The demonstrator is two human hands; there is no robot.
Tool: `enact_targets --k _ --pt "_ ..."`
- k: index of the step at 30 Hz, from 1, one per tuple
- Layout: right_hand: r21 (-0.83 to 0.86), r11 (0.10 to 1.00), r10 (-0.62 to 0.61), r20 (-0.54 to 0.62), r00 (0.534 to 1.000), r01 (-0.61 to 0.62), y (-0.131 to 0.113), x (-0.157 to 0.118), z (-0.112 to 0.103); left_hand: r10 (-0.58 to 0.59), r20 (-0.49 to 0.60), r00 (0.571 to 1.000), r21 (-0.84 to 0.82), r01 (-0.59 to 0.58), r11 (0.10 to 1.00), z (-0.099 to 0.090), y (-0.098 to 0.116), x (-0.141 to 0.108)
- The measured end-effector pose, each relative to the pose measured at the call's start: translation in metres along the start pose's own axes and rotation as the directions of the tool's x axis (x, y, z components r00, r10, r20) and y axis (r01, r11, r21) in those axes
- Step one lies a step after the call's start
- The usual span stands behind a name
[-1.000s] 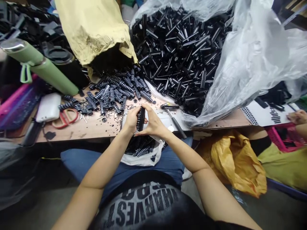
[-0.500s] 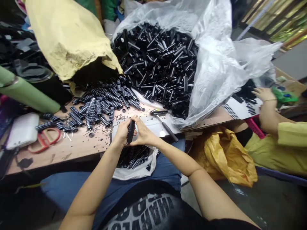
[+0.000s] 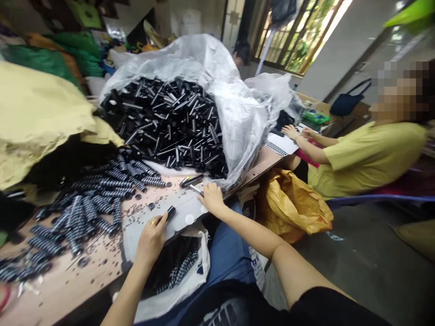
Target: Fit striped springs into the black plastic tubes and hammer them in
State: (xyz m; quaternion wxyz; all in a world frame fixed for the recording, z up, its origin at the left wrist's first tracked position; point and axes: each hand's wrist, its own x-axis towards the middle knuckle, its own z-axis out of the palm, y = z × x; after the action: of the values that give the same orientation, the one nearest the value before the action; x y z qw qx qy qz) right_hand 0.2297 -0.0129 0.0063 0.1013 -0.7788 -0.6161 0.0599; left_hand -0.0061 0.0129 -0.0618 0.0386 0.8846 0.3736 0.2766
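My left hand [image 3: 152, 236] is closed round a short black tube [image 3: 171, 211], which it holds over a grey board [image 3: 139, 235] at the table edge. My right hand [image 3: 213, 199] grips a hammer [image 3: 196, 189] by its handle; the metal shaft points away to the left and the handle is mostly hidden under the fingers. Just beyond, another black tube [image 3: 197, 179] lies by the hammer head. To the left is a heap of black rods ringed with pale bands [image 3: 90, 208]. An open white sack [image 3: 200, 267] at my lap holds more banded pieces.
A clear plastic bag [image 3: 238, 113] spills a big pile of black tubes [image 3: 170, 122] at the back. A yellow paper sack [image 3: 41, 117] lies on the left. An orange sack [image 3: 288, 199] stands to the right, near a co-worker in a yellow shirt [image 3: 367, 154].
My hands have parted: the left keeps the black tube, while the right has let go of it and taken hold of the hammer. The view has turned up and to the right.
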Motion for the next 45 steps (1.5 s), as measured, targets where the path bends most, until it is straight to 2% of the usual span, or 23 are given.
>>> enact_targets --k 1,4,8,13,17,21,24,29,34,37,41,45 --pt "-0.038 0.999 0.038 0.022 0.999 -0.037 0.007 0.001 -0.002 0.050 0.003 0.999 0.024 -0.050 0.998 0.001 -0.006 -0.003" --pt "-0.039 0.999 0.028 0.087 0.996 -0.024 0.015 0.006 -0.001 0.147 0.040 0.988 0.105 -0.150 0.983 0.003 -0.020 -0.009" --pt "0.045 0.999 0.003 0.127 0.992 -0.009 0.002 0.011 0.005 0.170 0.036 0.985 0.217 -0.174 0.961 -0.003 -0.014 -0.009" --pt "0.274 0.957 -0.161 0.241 0.957 0.092 -0.017 -0.005 0.004 0.156 -0.044 0.987 0.310 -0.135 0.941 -0.017 0.003 -0.006" --pt "0.374 0.917 -0.262 0.303 0.916 0.139 -0.020 -0.030 -0.011 0.166 -0.041 0.985 0.296 -0.146 0.944 -0.019 0.001 -0.005" --pt "0.319 0.933 -0.243 0.221 0.944 0.165 -0.020 -0.054 -0.032 0.176 -0.027 0.984 0.262 -0.163 0.951 -0.014 -0.009 -0.009" --pt "0.251 0.946 -0.243 0.137 0.960 0.204 -0.019 -0.067 -0.032 0.149 -0.018 0.989 0.230 -0.141 0.963 -0.010 -0.012 -0.013" --pt "0.109 0.983 -0.172 0.301 0.938 0.145 -0.018 -0.077 -0.020 0.081 0.004 0.997 0.176 -0.081 0.981 -0.007 -0.010 -0.018" --pt "0.201 0.970 -0.178 0.194 0.965 0.139 -0.021 -0.081 -0.041 0.042 -0.021 0.999 0.139 -0.039 0.989 -0.006 -0.006 -0.018" --pt "0.226 0.964 -0.184 0.181 0.966 0.142 -0.021 -0.083 -0.047 0.025 -0.019 1.000 0.130 -0.023 0.991 -0.006 -0.003 -0.018" --pt "0.189 0.969 -0.198 0.201 0.959 0.160 -0.018 -0.082 -0.030 0.002 -0.007 1.000 0.099 -0.001 0.995 -0.006 -0.002 -0.017" --pt "0.114 0.985 -0.160 0.279 0.947 0.132 -0.016 -0.077 -0.006 -0.019 -0.005 1.000 0.055 0.019 0.998 -0.005 -0.003 -0.016"
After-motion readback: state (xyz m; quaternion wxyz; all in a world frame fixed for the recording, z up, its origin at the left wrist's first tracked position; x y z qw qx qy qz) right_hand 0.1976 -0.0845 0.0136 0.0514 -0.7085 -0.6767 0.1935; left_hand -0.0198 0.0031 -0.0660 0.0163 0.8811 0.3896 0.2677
